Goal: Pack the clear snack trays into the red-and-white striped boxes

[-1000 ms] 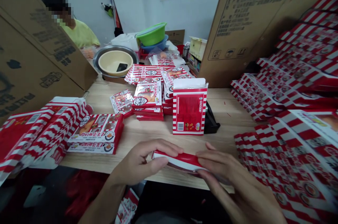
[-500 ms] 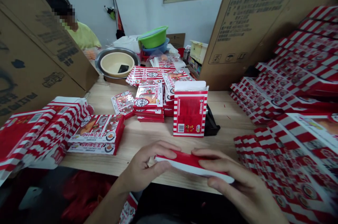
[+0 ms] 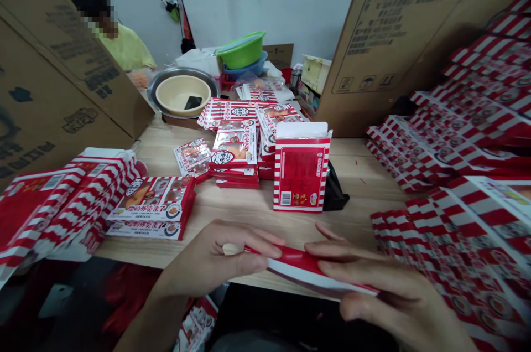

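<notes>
Both my hands grip one flat red-and-white carton [image 3: 309, 270] just above the near edge of the wooden table [image 3: 357, 197]. My left hand [image 3: 215, 258] pinches its left end, fingers closed over the top. My right hand [image 3: 381, 291] holds the right end, fingers laid along it and thumb underneath. An upright striped carton [image 3: 301, 169] with its top flap open stands just beyond, in front of a black stand [image 3: 334, 191].
Stacks of filled striped boxes [image 3: 155, 205] lie left and centre [image 3: 234, 155]. Flat carton blanks are piled at the left [image 3: 50, 208] and in rows at the right [image 3: 464, 136]. Large cardboard boxes [image 3: 398, 25] flank both sides. Bowls [image 3: 182, 92] and a person in yellow [image 3: 124, 47] are at the back.
The carton in my hands has tilted, its right end dropping lower toward me. My right hand slid back along it, and my left fingers closed further over the left end.
</notes>
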